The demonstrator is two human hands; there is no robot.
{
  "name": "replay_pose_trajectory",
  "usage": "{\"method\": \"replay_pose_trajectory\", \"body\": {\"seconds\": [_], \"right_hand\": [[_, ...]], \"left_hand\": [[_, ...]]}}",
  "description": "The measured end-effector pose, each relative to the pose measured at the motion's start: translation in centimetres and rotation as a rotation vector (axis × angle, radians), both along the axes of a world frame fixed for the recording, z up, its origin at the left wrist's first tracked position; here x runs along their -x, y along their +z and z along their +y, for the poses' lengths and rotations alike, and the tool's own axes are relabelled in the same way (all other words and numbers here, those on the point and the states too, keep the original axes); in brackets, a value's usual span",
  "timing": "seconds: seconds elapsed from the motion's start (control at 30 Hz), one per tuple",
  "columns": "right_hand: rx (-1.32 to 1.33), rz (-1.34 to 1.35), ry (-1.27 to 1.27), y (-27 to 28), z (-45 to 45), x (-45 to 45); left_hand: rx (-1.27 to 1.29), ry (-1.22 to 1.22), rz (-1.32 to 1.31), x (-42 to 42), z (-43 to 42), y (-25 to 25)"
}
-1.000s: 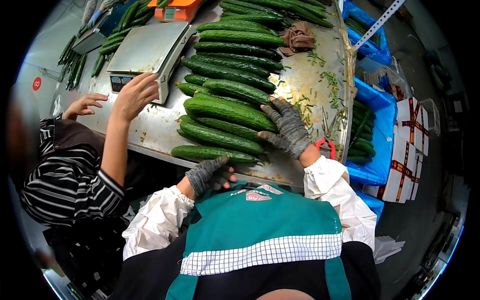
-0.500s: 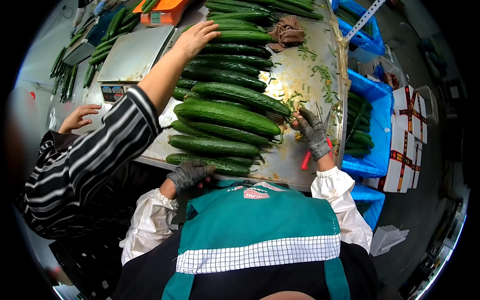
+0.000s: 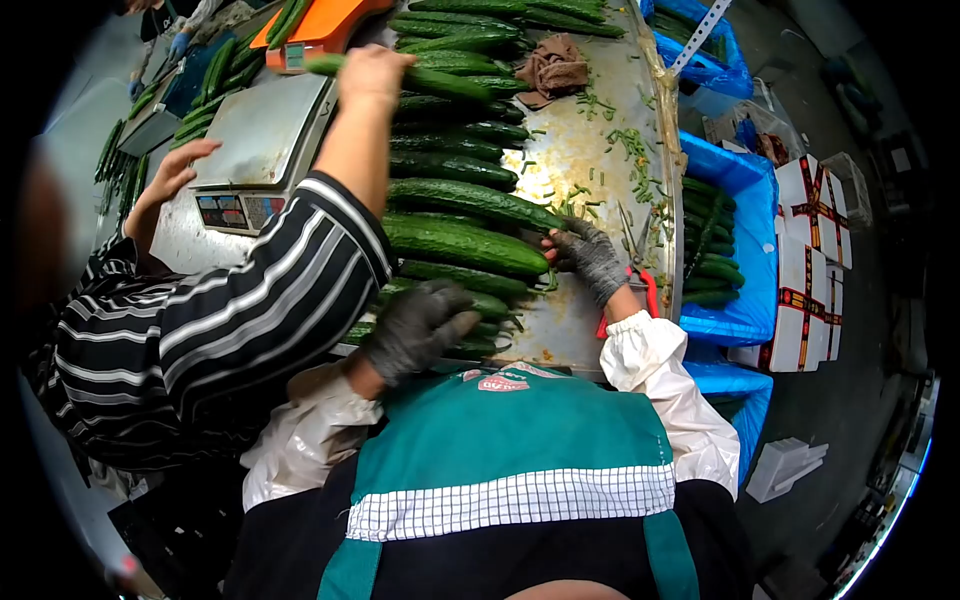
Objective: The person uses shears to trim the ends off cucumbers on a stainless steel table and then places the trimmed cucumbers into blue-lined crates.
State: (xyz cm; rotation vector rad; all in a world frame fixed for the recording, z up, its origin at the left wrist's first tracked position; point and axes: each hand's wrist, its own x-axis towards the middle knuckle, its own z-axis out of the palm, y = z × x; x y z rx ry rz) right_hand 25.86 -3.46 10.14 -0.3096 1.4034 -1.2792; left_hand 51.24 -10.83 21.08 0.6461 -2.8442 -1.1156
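Note:
Long green cucumbers (image 3: 460, 242) lie in a row across the metal table. My right hand (image 3: 590, 262), in a grey glove with bare fingertips, has its fingers closed at the right-hand end of a cucumber (image 3: 470, 200). Over the nearest cucumbers is my left hand (image 3: 420, 328), gloved and smeared by motion; its fingers look curled, but I cannot see anything held. Beside my right wrist lie scissors with red handles (image 3: 650, 290), partly covered by that arm.
At my left a co-worker in a striped sleeve (image 3: 260, 270) holds a cucumber (image 3: 440, 82) across the row. A scale (image 3: 262, 130), an orange scale (image 3: 325, 30), a brown cloth (image 3: 553, 68) and green trimmings (image 3: 628, 145) are on the table. Blue-lined crates (image 3: 750, 230) stand right.
My left hand has risen from the table's front edge over the nearest cucumbers. My right hand has shifted left to a cucumber's end. The co-worker's hand has lifted a cucumber.

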Motion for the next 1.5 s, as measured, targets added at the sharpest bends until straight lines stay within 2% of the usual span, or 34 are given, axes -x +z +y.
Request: {"method": "replay_pose_trajectory", "body": {"seconds": [0.07,0.13,0.17,0.23,0.27,0.3,0.33,0.37,0.43,0.5,0.57,0.63,0.67,0.7,0.77,0.8,0.83,0.9,0.97,1.03,1.1,1.13,1.3,1.4,1.43,1.5], "right_hand": [[0.038,0.041,-0.041,-0.1,-0.1,-0.7],[0.120,0.149,-0.077,-0.3,0.4,-1.2],[0.121,0.154,-0.081,-0.6,0.7,-1.4],[0.179,0.545,-0.046,-1.1,1.4,-1.8],[0.132,0.458,-0.055,0.4,1.7,-2.4],[0.129,0.460,-0.062,0.7,2.0,-2.8],[0.168,0.534,-0.068,0.7,2.2,-3.0],[0.206,0.608,-0.073,0.9,2.4,-3.2],[0.201,0.651,-0.041,2.3,2.6,-3.5],[0.217,0.587,-0.065,3.1,2.9,-4.0],[0.176,0.612,-0.001,2.8,3.7,-3.5],[0.375,0.604,-0.014,2.9,5.0,-3.2],[0.293,0.701,0.000,2.6,6.6,-2.6],[-0.003,0.876,0.002,5.2,7.8,-2.4],[-0.047,1.464,-0.150,2.0,11.0,-1.4],[-0.051,1.465,-0.154,1.7,12.0,-1.8],[-0.214,1.515,-0.128,1.4,12.9,-2.3],[-0.389,1.554,-0.107,1.4,13.8,-2.8],[-0.635,1.544,0.084,1.5,13.6,-3.7],[-0.674,1.444,0.139,1.2,13.3,-3.8],[-0.873,1.347,0.265,2.5,11.9,-4.0],[-0.876,1.343,0.260,2.5,11.5,-3.7],[-0.921,1.295,0.247,2.6,10.1,-2.7],[-0.912,1.278,0.227,2.1,9.9,-1.9],[-0.910,1.270,0.219,2.1,9.8,-1.7],[-0.948,1.251,0.215,2.4,9.5,-1.5]], "left_hand": [[0.029,-0.026,0.037,2.4,-0.2,-0.9],[0.509,-0.058,0.276,4.7,-1.3,-2.7],[0.511,-0.062,0.281,5.7,-2.0,-3.0],[0.852,-0.004,0.141,7.3,-3.6,-3.2],[0.851,-0.009,0.144,7.8,-4.4,-3.1],[0.714,-0.025,0.046,8.0,-5.3,-3.0],[0.576,-0.041,-0.052,8.2,-6.1,-2.9],[0.573,-0.046,-0.050,8.5,-7.2,-3.0],[0.152,-0.129,-0.092,9.1,-8.7,-3.1],[0.192,-0.128,-0.119,9.7,-8.7,-2.5],[0.112,-0.180,-0.179,10.2,-9.5,-3.3],[0.120,-0.204,-0.210,10.6,-9.7,-3.7],[0.177,-0.206,-0.178,10.7,-9.7,-4.0],[0.230,-0.209,-0.145,10.8,-9.4,-4.0],[0.253,-0.177,-0.131,10.9,-9.0,-3.9],[0.268,-0.194,-0.209,11.2,-8.9,-3.7],[0.282,-0.213,-0.286,11.4,-8.8,-3.7],[0.331,-0.265,-0.273,11.7,-8.8,-3.6],[0.387,-0.240,-0.192,11.8,-8.6,-3.2],[0.452,-0.242,-0.125,11.7,-8.1,-2.4],[0.602,-0.235,-0.049,11.9,-7.5,-1.3],[0.742,-0.227,0.120,11.8,-7.4,-1.7],[0.744,-0.103,0.200,11.1,-4.7,2.2],[0.351,0.127,0.144,9.9,-3.5,3.3],[0.353,0.133,0.145,9.5,-3.6,3.0],[-0.170,0.258,0.249,8.6,-4.2,1.8]]}}
